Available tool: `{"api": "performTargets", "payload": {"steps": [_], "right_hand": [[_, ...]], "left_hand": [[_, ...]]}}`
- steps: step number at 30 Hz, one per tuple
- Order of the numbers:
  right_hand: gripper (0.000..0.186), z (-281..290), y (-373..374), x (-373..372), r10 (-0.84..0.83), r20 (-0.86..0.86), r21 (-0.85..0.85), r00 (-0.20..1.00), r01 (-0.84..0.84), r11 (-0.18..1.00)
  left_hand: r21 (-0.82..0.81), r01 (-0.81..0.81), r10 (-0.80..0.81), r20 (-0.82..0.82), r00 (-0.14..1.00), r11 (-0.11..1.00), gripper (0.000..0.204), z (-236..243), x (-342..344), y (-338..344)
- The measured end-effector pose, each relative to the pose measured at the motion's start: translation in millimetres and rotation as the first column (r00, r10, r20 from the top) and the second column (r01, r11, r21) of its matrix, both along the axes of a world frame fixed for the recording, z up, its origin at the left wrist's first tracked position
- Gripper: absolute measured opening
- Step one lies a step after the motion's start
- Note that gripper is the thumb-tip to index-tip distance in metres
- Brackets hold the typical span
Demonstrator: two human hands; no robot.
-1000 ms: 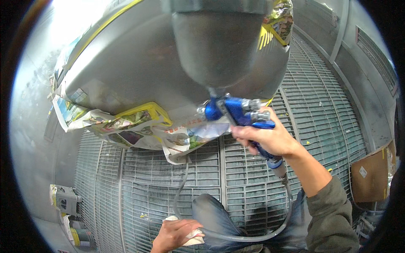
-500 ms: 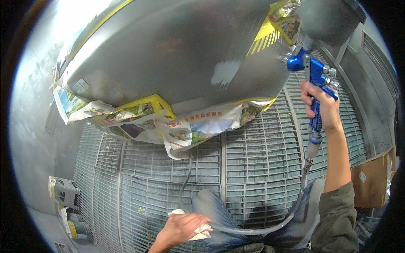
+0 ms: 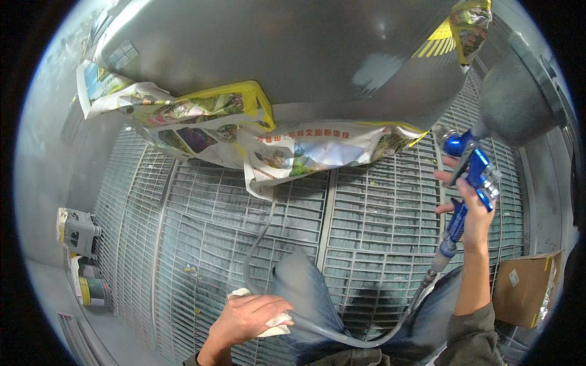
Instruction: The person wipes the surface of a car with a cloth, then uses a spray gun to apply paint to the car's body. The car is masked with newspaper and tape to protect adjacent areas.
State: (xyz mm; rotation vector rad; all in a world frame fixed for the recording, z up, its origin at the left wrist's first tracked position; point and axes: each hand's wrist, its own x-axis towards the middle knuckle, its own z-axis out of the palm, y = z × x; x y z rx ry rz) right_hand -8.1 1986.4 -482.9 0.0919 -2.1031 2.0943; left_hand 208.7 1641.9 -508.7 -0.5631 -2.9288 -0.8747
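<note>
My right hand [image 3: 477,222] grips a blue spray gun [image 3: 478,163] by its handle, with some fingers stretched out ahead of the trigger. On top of the gun sits a grey cup [image 3: 519,100], tilted. The gun is right of a glossy grey curved panel [image 3: 262,55] and does not touch it. Printed paper [image 3: 339,146] and yellow tape [image 3: 267,107] line the panel's lower edge. Low in the view, my left hand [image 3: 247,317] is closed around a crumpled white cloth or paper [image 3: 278,330]. A grey air hose [image 3: 332,335] runs from the gun's handle past that hand.
Metal floor grating [image 3: 213,244] spreads under the panel and my knees. A cardboard box [image 3: 525,287] stands at the lower right. At the left wall are a grey crate [image 3: 79,230] and a dark can with a yellow band [image 3: 94,291].
The spray gun has come down and to the right, away from the panel, and tilted. My right fingers have loosened and spread. The panel now appears higher. My left hand keeps the white cloth or paper.
</note>
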Motion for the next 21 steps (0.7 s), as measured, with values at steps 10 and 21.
{"api": "performTargets", "payload": {"steps": [10, 21], "right_hand": [[0.020, 1, -95, -5, 0.486, 0.153, -0.101, 0.861, -0.475, 0.874], [0.010, 4, -27, -13, 0.132, 0.052, -0.040, 0.990, -0.130, 0.991]], "left_hand": [[-0.040, -0.064, 0.065, 0.026, 0.998, 0.997, 0.025, -1, 16, -18], [-0.052, -0.049, 0.053, 0.077, 0.996, 0.997, 0.025, -7, 15, -12]]}}
